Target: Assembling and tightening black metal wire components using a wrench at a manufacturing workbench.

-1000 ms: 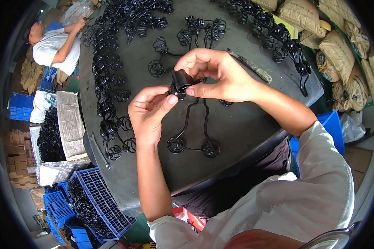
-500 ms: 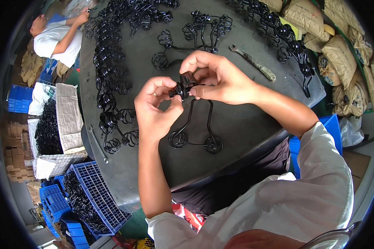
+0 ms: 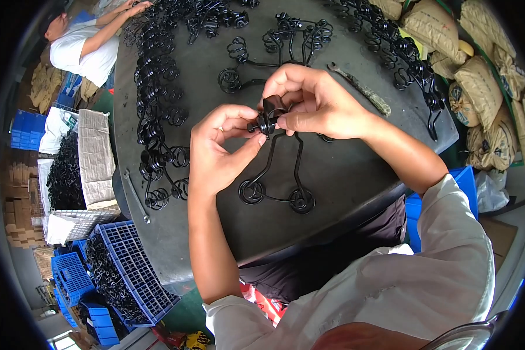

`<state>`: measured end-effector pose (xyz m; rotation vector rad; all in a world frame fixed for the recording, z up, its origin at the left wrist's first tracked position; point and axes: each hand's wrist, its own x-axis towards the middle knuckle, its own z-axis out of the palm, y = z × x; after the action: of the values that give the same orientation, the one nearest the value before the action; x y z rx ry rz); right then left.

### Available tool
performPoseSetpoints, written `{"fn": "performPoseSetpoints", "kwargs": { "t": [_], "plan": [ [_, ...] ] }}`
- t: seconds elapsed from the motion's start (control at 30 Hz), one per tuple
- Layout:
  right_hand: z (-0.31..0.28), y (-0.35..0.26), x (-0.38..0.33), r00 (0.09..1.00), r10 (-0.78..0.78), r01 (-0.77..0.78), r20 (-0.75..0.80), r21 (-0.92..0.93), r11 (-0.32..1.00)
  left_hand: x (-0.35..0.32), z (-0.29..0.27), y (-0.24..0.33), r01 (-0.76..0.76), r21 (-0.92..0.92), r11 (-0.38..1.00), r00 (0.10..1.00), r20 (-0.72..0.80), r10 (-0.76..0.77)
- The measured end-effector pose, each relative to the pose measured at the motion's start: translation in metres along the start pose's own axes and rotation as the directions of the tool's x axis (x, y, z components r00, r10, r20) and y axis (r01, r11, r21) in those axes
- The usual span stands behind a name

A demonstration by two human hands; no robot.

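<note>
Between my two hands, above the table, is a small black clamp with a bolt-like stub pointing left. The thumb and fingertips of my left hand close on its stub side. My right hand pinches its curved part between thumb and fingers, which hide some of it. Just below lies a bent black wire frame with a coil at each near corner; its far end is hidden behind my hands. Past my hands lie more black coiled wire frames.
Heaped black coiled wire parts run along the table's left side; another row lies at right. An open-ended wrench lies far right, a second wrench on the left edge. Blue crates, sacks and a co-worker surround the table.
Both hands have shifted slightly right with the clamp, and its curved part now shows more. The view has moved a little. The co-worker's arms reach farther toward the table.
</note>
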<state>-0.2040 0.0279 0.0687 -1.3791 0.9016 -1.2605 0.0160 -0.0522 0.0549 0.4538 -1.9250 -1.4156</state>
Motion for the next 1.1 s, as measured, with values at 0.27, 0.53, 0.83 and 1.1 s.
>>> {"fn": "performPoseSetpoints", "kwargs": {
  "t": [0.27,0.53,0.83,1.1],
  "plan": [
    [0.002,0.003,-0.002,0.999,0.021,-0.019,0.047,-0.050,0.999,-0.003,-0.001,0.002,0.053,0.070,0.996,0.997,0.057,-0.057],
    [-0.001,-0.004,-0.004,0.993,0.077,-0.051,0.090,-0.262,0.964,-0.002,-0.010,0.011,0.219,0.054,0.974,0.956,0.186,-0.225],
    [0.004,-0.009,-0.007,0.979,0.151,-0.086,0.139,-0.388,0.918,-0.002,-0.011,0.005,0.232,0.160,0.960,0.914,0.301,-0.271],
    [0.008,-0.013,-0.008,0.985,0.063,0.026,0.159,-0.502,0.864,-0.002,-0.011,0.003,0.282,0.190,0.940,0.892,0.308,-0.330]
  ]
}}
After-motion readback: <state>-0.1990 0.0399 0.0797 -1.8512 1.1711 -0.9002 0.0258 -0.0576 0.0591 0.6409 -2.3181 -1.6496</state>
